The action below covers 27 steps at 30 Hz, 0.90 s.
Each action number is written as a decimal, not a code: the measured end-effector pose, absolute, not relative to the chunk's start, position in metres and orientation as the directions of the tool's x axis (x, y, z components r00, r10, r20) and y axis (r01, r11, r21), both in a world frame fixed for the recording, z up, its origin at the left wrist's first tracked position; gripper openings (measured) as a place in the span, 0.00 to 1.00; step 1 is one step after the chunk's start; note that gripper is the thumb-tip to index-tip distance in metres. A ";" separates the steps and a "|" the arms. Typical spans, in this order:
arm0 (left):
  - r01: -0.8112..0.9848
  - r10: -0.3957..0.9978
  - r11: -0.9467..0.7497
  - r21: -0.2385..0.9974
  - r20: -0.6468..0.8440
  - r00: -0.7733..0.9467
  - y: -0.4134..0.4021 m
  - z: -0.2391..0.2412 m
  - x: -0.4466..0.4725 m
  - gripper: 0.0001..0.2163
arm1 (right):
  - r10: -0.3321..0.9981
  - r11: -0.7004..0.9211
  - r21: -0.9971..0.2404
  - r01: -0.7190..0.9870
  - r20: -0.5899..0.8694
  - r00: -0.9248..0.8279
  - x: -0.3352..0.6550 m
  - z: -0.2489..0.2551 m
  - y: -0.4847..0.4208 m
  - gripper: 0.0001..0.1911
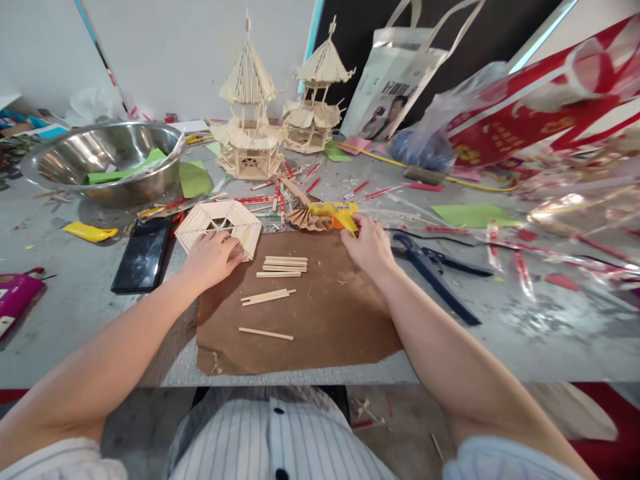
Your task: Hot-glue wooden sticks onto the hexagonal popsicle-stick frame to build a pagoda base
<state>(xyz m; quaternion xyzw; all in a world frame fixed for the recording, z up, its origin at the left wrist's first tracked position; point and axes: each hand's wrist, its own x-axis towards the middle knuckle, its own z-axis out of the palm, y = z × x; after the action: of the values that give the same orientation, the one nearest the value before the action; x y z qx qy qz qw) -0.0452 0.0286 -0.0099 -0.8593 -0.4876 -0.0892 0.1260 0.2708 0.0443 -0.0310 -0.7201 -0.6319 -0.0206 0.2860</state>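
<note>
A brown sheet of flat, worn-looking material lies on the grey table in front of the seated person. At its far-left corner, partly over it, is a pale hexagonal panel of thin wooden sticks, with a spoked opening in its middle. The left hand rests over the panel's near side, fingers bent and fairly close together; whether they pinch the rim or only press on it cannot be told.

Beyond the sheet's far-right edge, the right hand is closed around the handle of a small yellow glue gun, its nozzle pointing left. How tightly the fingers wrap is hard to see.

On the sheet itself lie loose pale wooden sticks in small groups. To its left is a black, glossy phone; to its right, a dark-blue long-handled cutting tool. Beyond it stand two pale stick-built towers.

The panel looks light and stiff, probably dry rather than slippery, but fragile at the thin spokes and joints. Its broad outer rim seems the safest hold. The glue gun looks light too, best held by its handle, away from a tip that may be hot.
</note>
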 end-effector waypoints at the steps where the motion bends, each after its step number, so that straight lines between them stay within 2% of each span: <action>1: 0.842 0.789 -0.524 -0.124 0.301 0.535 0.027 -0.010 -0.044 0.15 | 0.910 -0.078 -0.361 0.929 0.356 0.214 0.271 -0.031 0.044 0.22; 5: 0.712 0.656 -0.700 -0.065 0.335 0.676 0.021 -0.011 -0.034 0.14 | 0.932 -0.195 -0.261 0.946 0.252 0.262 0.269 -0.034 0.044 0.22; 10: 0.607 0.575 -0.795 -0.004 0.316 0.755 0.019 -0.020 -0.024 0.12 | 0.940 -0.162 -0.215 0.963 0.265 0.217 0.268 -0.036 0.043 0.22; 12: 0.592 0.558 -0.806 -0.005 0.324 0.764 0.020 -0.023 -0.023 0.12 | 0.928 -0.081 -0.216 0.973 0.340 0.152 0.266 -0.035 0.041 0.21; 15: 0.565 0.522 -0.824 -0.034 0.342 0.781 0.021 -0.023 -0.025 0.11 | 0.891 0.202 -0.230 0.952 0.447 -0.081 0.259 -0.031 0.034 0.17; 18: 0.536 0.484 -0.842 -0.065 0.348 0.803 0.021 -0.022 -0.026 0.11 | 0.830 0.500 -0.274 0.821 0.421 -0.365 0.247 -0.028 0.026 0.12; 20: 0.523 0.467 -0.849 -0.080 0.351 0.812 0.022 -0.021 -0.026 0.10 | 0.781 0.607 -0.301 0.736 0.397 -0.482 0.239 -0.028 0.022 0.10; 23: 0.511 0.452 -0.855 -0.090 0.353 0.819 0.022 -0.020 -0.026 0.10 | 0.756 0.648 -0.303 0.699 0.369 -0.541 0.232 -0.031 0.019 0.10; 27: 0.504 0.448 -0.861 -0.067 0.369 0.814 0.020 -0.018 -0.026 0.11 | 0.808 0.568 -0.271 0.777 0.364 -0.464 0.228 -0.036 0.018 0.10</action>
<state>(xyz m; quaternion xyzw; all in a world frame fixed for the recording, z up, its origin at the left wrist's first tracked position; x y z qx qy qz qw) -0.0262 0.0200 -0.0185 -0.9490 -0.2508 -0.1729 0.0810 0.2283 0.0182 -0.0363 -0.4635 -0.8548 0.0330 0.2310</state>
